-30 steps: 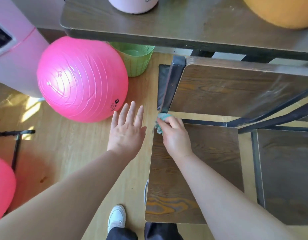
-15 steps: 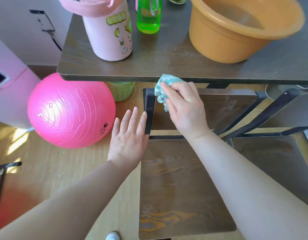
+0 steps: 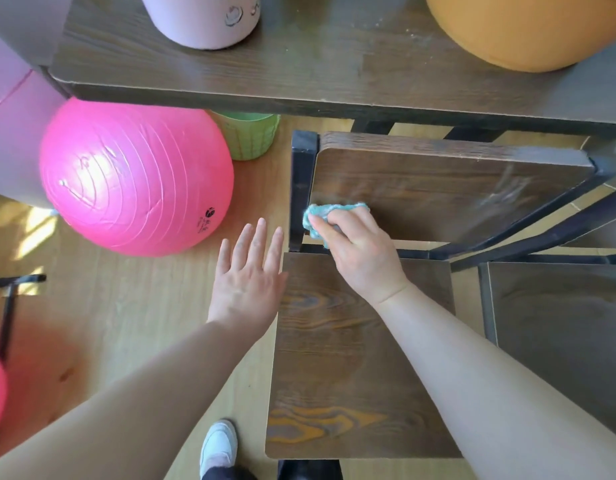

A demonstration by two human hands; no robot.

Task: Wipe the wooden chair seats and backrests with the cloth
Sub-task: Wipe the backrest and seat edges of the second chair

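Note:
A dark wooden chair stands below me, its seat [image 3: 337,362] near and its backrest [image 3: 448,188] tucked under the table edge. My right hand [image 3: 360,251] grips a bunched teal cloth [image 3: 329,213] and presses it on the lower left corner of the backrest, beside the black metal post [image 3: 301,188]. My left hand [image 3: 249,275] hovers flat with fingers spread, just left of the seat's back corner, holding nothing. A second chair seat [image 3: 563,334] lies to the right.
A dark wooden table [image 3: 299,71] carries a pink container [image 3: 202,19] and an orange basin [image 3: 528,29]. A pink exercise ball [image 3: 133,174] and a green basket [image 3: 251,136] sit on the wooden floor at left. My white shoe [image 3: 218,445] is below.
My right hand has brought the cloth from the top left of the backrest down to its lower left corner. The view has tilted back down. The left hand has stayed beside the seat.

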